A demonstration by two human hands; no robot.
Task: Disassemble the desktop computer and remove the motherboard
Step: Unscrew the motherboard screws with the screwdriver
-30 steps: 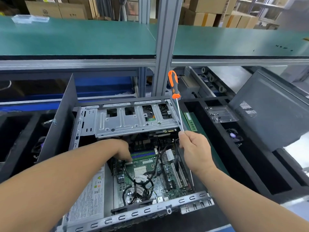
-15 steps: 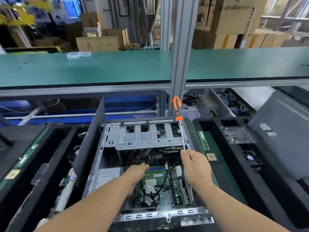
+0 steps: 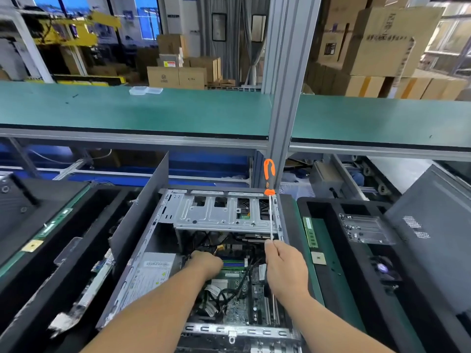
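Open computer case [image 3: 153, 253] lies at 6 o'clock of the view, side panel off, motherboard [image 3: 235, 293] still seated inside below the metal drive cage [image 3: 221, 212]. Right hand [image 3: 285, 270] holds a grip closed round the shaft of an orange-handled screwdriver [image 3: 269, 177], handle pointing to 12 o'clock. Left hand [image 3: 206, 263] reaches in beside the memory slots [image 3: 233, 264]; its grip cannot be determined, fingers being hidden.

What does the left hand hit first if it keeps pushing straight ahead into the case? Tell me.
Probably the dark cabling and connectors under the metal drive cage. The left hand points away from the person, low over the motherboard, beside the memory slots. Depth there is shadowed, so this is uncertain.
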